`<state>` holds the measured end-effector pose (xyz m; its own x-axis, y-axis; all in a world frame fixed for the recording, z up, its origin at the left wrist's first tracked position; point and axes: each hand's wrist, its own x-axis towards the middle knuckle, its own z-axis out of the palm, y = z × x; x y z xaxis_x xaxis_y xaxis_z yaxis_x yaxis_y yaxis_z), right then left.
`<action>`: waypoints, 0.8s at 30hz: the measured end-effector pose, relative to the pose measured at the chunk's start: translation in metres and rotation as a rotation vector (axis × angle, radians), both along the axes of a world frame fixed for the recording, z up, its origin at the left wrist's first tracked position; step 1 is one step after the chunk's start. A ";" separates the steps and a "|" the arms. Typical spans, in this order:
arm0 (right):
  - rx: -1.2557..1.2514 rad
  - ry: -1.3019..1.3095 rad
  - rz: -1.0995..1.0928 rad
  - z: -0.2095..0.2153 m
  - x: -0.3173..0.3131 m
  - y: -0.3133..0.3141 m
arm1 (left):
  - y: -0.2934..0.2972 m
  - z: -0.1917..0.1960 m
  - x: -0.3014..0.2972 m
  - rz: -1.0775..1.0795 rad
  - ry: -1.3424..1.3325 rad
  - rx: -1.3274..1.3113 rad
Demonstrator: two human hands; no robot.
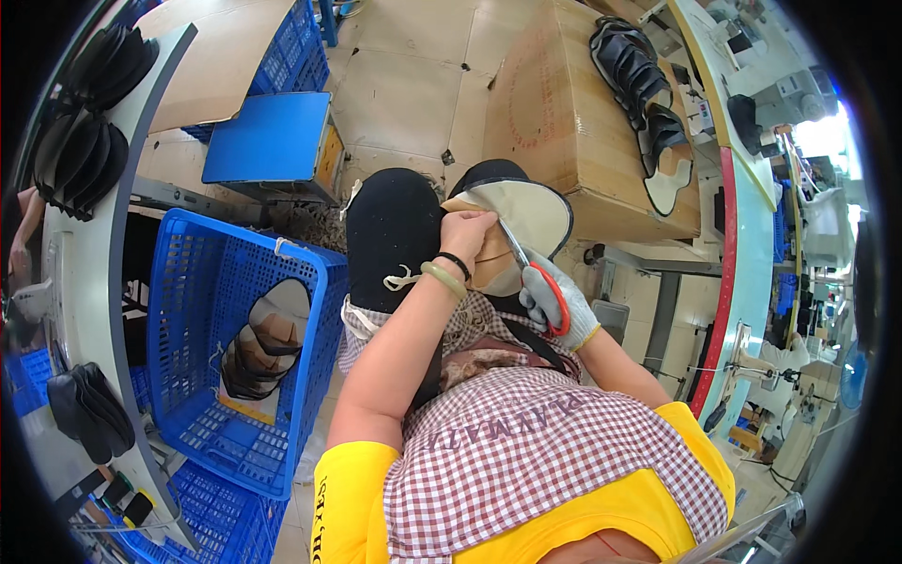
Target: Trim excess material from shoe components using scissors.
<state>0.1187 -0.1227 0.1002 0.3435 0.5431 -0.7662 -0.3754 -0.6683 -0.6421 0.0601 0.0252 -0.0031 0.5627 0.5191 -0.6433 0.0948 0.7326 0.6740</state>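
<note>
Over my lap lies a shoe upper (pixel 534 209), its cream and tan lining facing up and its rim dark. My bare left hand (pixel 467 235) pinches the tan part, with the fingers closed on it. On my right hand (pixel 556 293) is a grey-white glove, and its fingers are wrapped round the red handles of a pair of scissors (pixel 514 244). The scissor blades point up and away, against the upper and close to my left fingertips. Whether the blades are parted is too small to tell. Black cloth (pixel 393 235) covers my thighs beneath the work.
To my left stands a blue plastic crate (pixel 324 376) holding several similar uppers (pixel 268 343). Black shoe pieces (pixel 89 414) sit along the left bench (pixel 127 310). A cardboard box (pixel 554 122) ahead right carries a row of dark uppers (pixel 639 80). A blue-topped stool (pixel 263 136) stands ahead left.
</note>
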 end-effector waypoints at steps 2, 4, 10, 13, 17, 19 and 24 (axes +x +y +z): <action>-0.018 0.000 0.011 0.002 0.003 -0.001 | -0.003 0.002 0.005 0.085 0.047 0.006; -0.027 -0.018 0.048 -0.003 0.007 0.000 | -0.005 -0.012 0.009 0.093 0.060 -0.013; -0.094 0.007 0.079 0.010 0.010 0.009 | -0.028 -0.035 0.022 0.153 0.257 0.420; -0.078 -0.004 0.075 0.012 0.010 0.009 | -0.029 -0.033 0.022 0.142 0.248 0.378; -0.060 -0.039 0.058 0.016 0.006 0.012 | -0.029 -0.029 0.021 0.105 0.230 0.292; -0.062 -0.054 0.063 0.018 0.005 0.014 | -0.027 -0.031 0.021 0.101 0.219 0.277; -0.080 -0.062 0.038 0.018 0.004 0.022 | -0.025 -0.033 0.022 0.092 0.209 0.288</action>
